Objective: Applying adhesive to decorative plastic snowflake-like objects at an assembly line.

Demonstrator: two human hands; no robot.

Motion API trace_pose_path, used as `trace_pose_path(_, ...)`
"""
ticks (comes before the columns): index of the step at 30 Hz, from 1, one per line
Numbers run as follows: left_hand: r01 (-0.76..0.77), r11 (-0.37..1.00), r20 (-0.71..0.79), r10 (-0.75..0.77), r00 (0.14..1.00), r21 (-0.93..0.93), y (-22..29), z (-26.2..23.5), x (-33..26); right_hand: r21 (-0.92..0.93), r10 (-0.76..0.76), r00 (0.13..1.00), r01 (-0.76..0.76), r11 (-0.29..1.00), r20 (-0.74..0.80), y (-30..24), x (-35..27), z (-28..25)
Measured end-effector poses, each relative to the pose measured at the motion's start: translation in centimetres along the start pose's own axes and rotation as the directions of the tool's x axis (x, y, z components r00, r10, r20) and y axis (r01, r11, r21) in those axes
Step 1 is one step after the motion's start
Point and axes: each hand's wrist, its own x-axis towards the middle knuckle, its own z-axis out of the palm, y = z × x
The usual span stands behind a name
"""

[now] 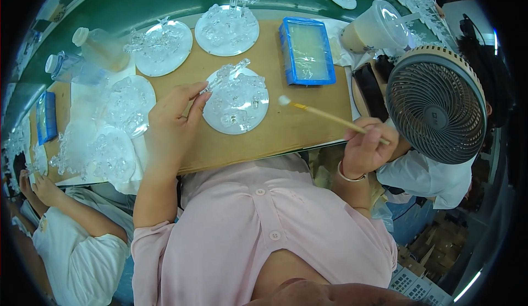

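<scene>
On brown cardboard in front of me lies a round white disc with clear, glass-like ornament pieces on it. A clear cross lies slanted across the disc's upper part. My left hand is at the disc's left edge, thumb and forefinger pinching the end of the cross. In my right hand is a thin wooden paintbrush, gripped near its rear end. Its pale bristle tip points left, in the air to the right of the disc and apart from it.
A blue-rimmed tray lies ahead, near a plastic cup and a fan. More ornamented discs stand left and ahead. Two plastic bottles are at far left. Co-workers sit on both sides, one hand showing at left.
</scene>
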Motion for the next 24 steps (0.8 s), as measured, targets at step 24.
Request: trace_pose_path(24, 0.009, 1.000, 0.041, -0.009, 0.999, -0.011, 0.1, -0.5, 0.3, -0.304, -0.092, 0.826, 0.306, 0.902, 0.557, 0.8, 1.9, 6.5)
